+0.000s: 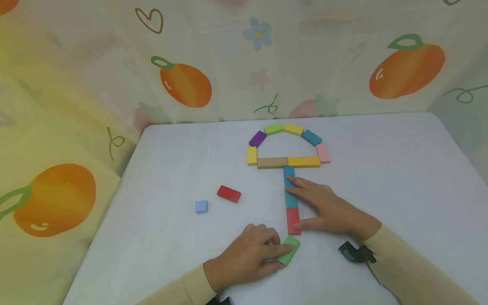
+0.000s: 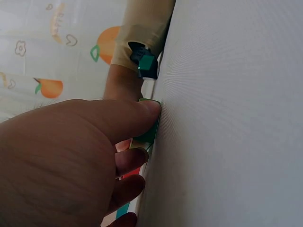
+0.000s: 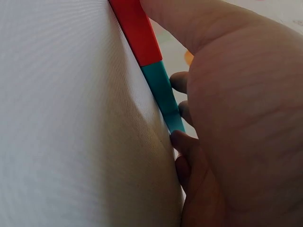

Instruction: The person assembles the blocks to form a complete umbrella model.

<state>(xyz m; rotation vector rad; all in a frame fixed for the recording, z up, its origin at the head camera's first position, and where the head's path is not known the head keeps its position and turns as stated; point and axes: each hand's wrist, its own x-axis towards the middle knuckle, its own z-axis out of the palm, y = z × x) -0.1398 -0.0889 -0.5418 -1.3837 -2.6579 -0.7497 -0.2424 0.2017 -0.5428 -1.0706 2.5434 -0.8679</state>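
Note:
In the head view my left hand [image 1: 245, 256] pinches a green block [image 1: 291, 250] between thumb and index finger, slanted at the near end of a column of blocks. My right hand [image 1: 331, 207] rests along that column. Its fingertips touch two teal blocks [image 1: 291, 201], end to end, and its thumb touches the red block [image 1: 292, 218] below them. In the left wrist view the thumb covers part of the green block [image 2: 149, 135]. The right wrist view shows the red block [image 3: 137, 33] meeting a teal block [image 3: 159, 87] end to end.
Above the column, a tan block [image 1: 272, 163] and an orange-yellow block [image 1: 303, 162] form a bar. Several coloured blocks arch over it, with a purple block [image 1: 257, 138] on the left. A loose red block [image 1: 229, 194] and light-blue cube [image 1: 201, 206] lie left on the white table [image 1: 160, 182].

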